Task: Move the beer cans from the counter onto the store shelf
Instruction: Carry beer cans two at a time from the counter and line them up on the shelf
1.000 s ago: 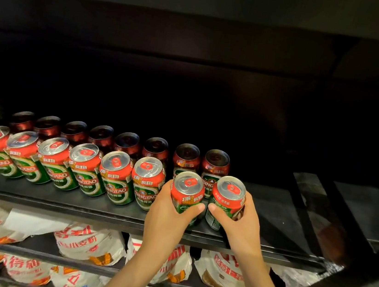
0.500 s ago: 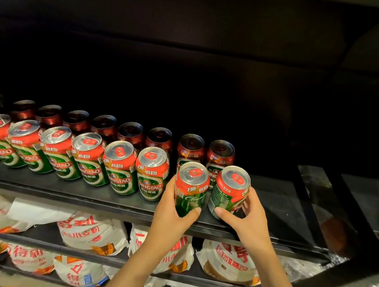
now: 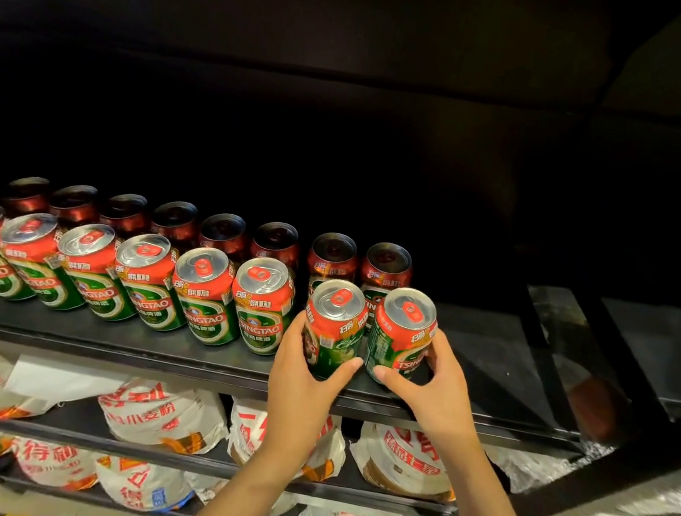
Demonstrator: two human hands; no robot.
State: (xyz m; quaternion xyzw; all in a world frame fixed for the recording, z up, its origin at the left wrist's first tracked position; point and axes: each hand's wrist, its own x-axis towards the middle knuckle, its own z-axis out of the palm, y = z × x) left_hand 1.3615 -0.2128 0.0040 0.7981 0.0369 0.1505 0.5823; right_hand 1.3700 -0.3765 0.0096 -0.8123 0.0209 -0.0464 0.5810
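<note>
The left hand (image 3: 306,376) gripped one red-and-green aluminium beer can (image 3: 334,328), and the right hand (image 3: 438,389) gripped a second can of the same kind (image 3: 400,335) just beside it. Both cans stood at the front edge of the black metal shelf (image 3: 103,339), at the right end of the front row of cans (image 3: 120,276). On the lower shelf lay white printed bags (image 3: 162,416).

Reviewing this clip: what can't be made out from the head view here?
- Counter: out of frame, so any cans left there are unseen.
- Back row of cans: in shadow, labels mostly hidden by the front row.
- Lower parts of the two held cans: covered by the left hand and right hand; contact with the shelf unclear.
- Far-left cans: cut by the frame edge.
</note>
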